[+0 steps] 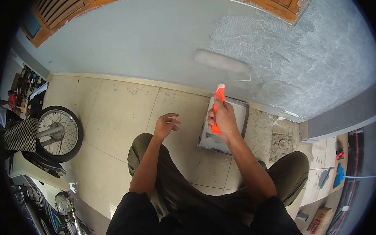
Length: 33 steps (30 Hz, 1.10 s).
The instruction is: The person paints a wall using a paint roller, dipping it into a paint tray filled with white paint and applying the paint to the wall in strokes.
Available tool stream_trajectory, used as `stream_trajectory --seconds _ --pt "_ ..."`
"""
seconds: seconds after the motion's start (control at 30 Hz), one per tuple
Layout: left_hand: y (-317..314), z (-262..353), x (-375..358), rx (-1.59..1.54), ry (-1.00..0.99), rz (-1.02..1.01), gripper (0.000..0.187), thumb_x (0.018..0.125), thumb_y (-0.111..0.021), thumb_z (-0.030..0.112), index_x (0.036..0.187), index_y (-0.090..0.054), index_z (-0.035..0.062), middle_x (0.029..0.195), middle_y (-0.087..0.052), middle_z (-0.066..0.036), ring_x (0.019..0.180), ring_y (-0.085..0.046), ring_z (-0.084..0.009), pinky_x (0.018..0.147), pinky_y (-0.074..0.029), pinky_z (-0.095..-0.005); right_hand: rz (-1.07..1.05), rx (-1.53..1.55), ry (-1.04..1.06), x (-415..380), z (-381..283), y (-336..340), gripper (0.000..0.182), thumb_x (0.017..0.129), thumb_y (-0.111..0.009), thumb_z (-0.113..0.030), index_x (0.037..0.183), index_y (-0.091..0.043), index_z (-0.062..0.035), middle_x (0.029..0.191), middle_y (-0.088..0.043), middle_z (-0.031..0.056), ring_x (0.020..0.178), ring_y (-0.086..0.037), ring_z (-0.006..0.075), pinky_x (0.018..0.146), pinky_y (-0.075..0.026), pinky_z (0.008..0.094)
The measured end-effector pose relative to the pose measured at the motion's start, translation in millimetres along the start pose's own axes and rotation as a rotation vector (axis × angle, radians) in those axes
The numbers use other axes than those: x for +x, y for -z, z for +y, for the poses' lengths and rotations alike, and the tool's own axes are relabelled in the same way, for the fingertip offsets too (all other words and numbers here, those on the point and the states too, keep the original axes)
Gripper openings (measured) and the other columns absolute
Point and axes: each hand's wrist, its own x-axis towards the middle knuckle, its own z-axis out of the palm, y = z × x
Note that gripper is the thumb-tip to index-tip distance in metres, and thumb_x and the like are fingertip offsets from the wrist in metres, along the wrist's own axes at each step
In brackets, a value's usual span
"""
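My right hand (225, 117) is wrapped round the orange handle of a paint roller (221, 61). The roller's pale, blurred sleeve is at the grey wall (131, 40), by the edge of a patch of rough white coating (277, 52). Below the roller and partly behind my right hand, a dark-rimmed paint tray (201, 135) with whitish paint lies on the tiled floor. My left hand (167, 125) hangs over the floor to the left of the tray, fingers loosely bent and apart, holding nothing.
Motorbike parts with a spoked wheel (60, 133) stand at the left. Wooden window frames (271, 4) border the wall at the top. A grey pillar base (341, 116) juts out at the right. A brown box (321, 221) and a blue item (339, 175) lie at the lower right.
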Motion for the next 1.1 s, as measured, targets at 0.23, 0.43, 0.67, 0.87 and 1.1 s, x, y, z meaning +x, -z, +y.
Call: stream_trajectory --seconds 0.23,0.43,0.67,0.87,1.1 --pt "-7 6 -1 -0.040 0.014 -0.010 0.031 0.097 -0.065 0.016 0.120 -0.064 -0.0047 0.089 -0.074 -0.016 0.066 -0.071 -0.0177 0.061 -0.058 -0.0282 -0.097 0.075 0.136 -32 -46 -13 0.027 0.106 -0.048 -0.033 0.095 -0.039 -0.0101 0.064 -0.047 0.0025 0.043 -0.044 0.0138 0.039 -0.040 0.0326" --pt "-3 1 3 -0.002 0.002 -0.014 0.032 0.098 -0.065 0.019 0.120 -0.064 -0.0047 0.090 -0.074 -0.015 0.066 -0.071 -0.0178 0.061 -0.058 -0.0281 -0.052 0.114 -0.046 -12 -14 -8 0.027 0.103 -0.053 -0.034 0.092 -0.045 -0.0105 0.064 -0.046 0.0007 0.046 -0.042 0.0117 0.043 -0.038 0.0319" --pt "5 3 0 -0.020 0.015 0.005 0.036 0.099 -0.065 0.022 0.123 -0.062 -0.0055 0.090 -0.073 -0.016 0.065 -0.071 -0.0179 0.061 -0.059 -0.0274 -0.039 0.091 -0.071 2 -7 -9 0.030 0.106 -0.047 -0.033 0.090 -0.042 -0.0080 0.066 -0.047 0.0021 0.045 -0.044 0.0132 0.042 -0.041 0.0337" --pt "8 5 -4 -0.060 0.014 0.070 0.037 0.099 -0.065 0.022 0.122 -0.062 -0.0060 0.090 -0.073 -0.017 0.064 -0.071 -0.0178 0.059 -0.058 -0.0274 -0.015 -0.162 0.277 -17 -38 -29 0.026 0.106 -0.048 -0.031 0.094 -0.043 -0.0085 0.063 -0.046 0.0010 0.041 -0.045 0.0121 0.037 -0.040 0.0317" --pt "10 -5 0 -0.011 0.030 0.024 0.037 0.099 -0.064 0.023 0.123 -0.062 -0.0055 0.090 -0.073 -0.016 0.063 -0.071 -0.0181 0.060 -0.058 -0.0274 -0.041 -0.006 0.188 -4 -16 -29 0.022 0.105 -0.051 -0.030 0.102 -0.043 -0.0097 0.066 -0.045 0.0022 0.042 -0.041 0.0121 0.041 -0.040 0.0337"
